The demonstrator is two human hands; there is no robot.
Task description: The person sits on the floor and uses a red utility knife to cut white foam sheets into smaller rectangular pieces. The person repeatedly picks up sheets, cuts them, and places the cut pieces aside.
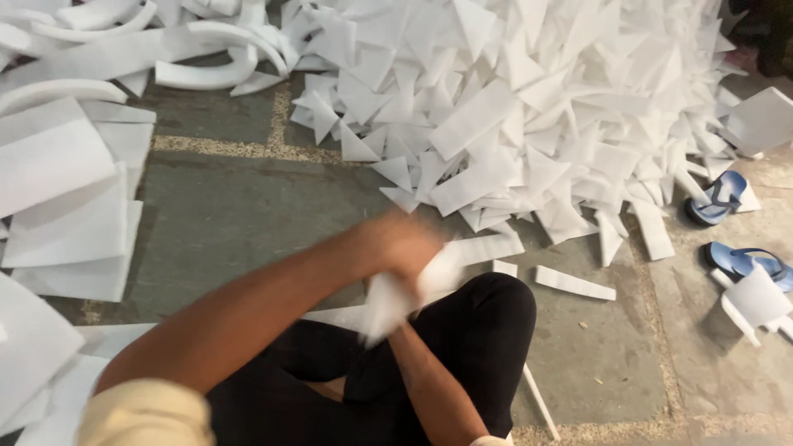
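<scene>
Better to slow down and grip the white foam piece (388, 304) square near its edge. It sits at centre frame, above the black-trousered knee (496, 310). Left hand (405, 244) reaches across from lower left, right hand (396, 318) rises beneath; both blurred, seemingly clutching the piece, though I cannot tell for sure. Foam scrap heap (529, 107) fills upper right

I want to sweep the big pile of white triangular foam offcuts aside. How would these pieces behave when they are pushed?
The pile of white triangular foam offcuts is probably very light: thin pieces lie loosely heaped at all angles. A push would likely scatter them rather than move them together, since strays already lie on the grey stone floor. They seem bendable; long white foam strips nearby lie curved.
</scene>
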